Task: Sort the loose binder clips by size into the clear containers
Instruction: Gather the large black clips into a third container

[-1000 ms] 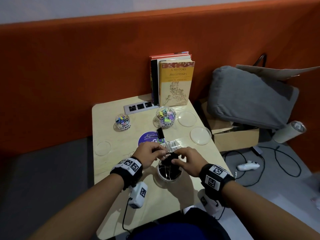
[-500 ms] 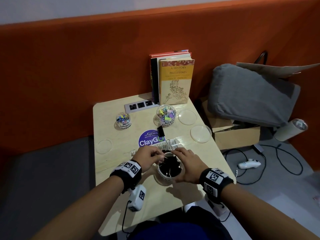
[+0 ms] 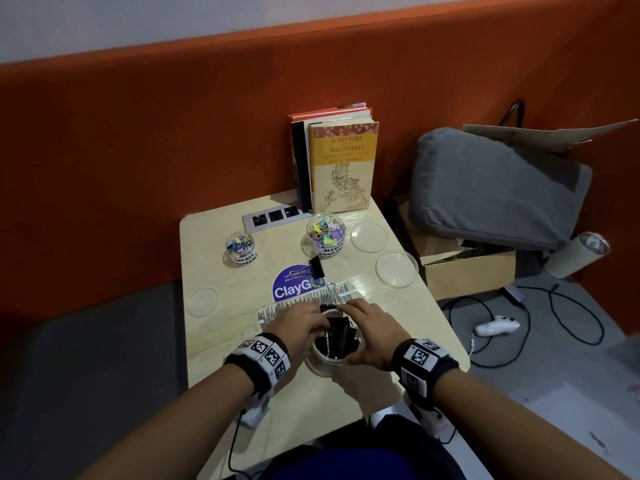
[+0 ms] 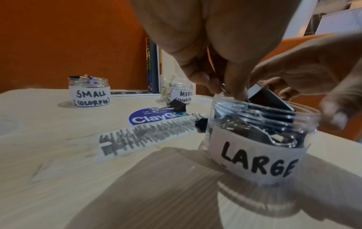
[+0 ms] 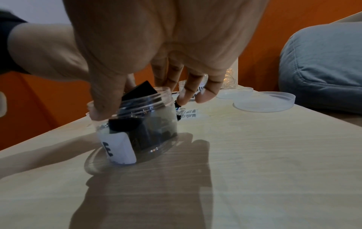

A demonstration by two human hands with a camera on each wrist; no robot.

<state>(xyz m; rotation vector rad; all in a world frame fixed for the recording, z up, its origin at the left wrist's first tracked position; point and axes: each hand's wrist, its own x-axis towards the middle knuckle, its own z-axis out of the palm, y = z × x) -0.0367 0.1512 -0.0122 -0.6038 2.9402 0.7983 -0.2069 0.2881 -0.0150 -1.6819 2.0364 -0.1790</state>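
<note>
Left hand: the left hand [image 3: 300,325] reaches into the mouth of the LARGE jar [image 4: 260,139], thumb and fingertips [image 4: 212,86] pinched together on a wire handle at the rim; which clip that wire belongs to cannot be told.
Right hand: the right hand [image 3: 369,336] arches over the same jar, thumb [image 5: 106,99] pressed on the near rim, fingers fairly straight and reaching past the far rim.
LARGE jar: stands near the front middle of the desk [image 3: 214,341], full of black clips [image 3: 341,337], one corner sticking above the rim.
Loose clips: one black binder clip [image 3: 317,266] lies on the blue ClayGo sticker [image 3: 294,289]; a second clip [image 3: 329,296] sits just behind the jar, touching or almost touching its far wall.
Other jars: SMALL jar [image 3: 240,249] at the back left, MEDIUM jar [image 3: 325,235] at the back middle, both open with coloured clips.
Lids: one lid [image 3: 204,301] near the left edge, two lids [image 3: 396,270] by the right edge.
Open room: bare desk shows left of the hands and along the front edge.
Back edge: books [image 3: 343,168] and a socket strip [image 3: 273,216] stand against the orange wall.
</note>
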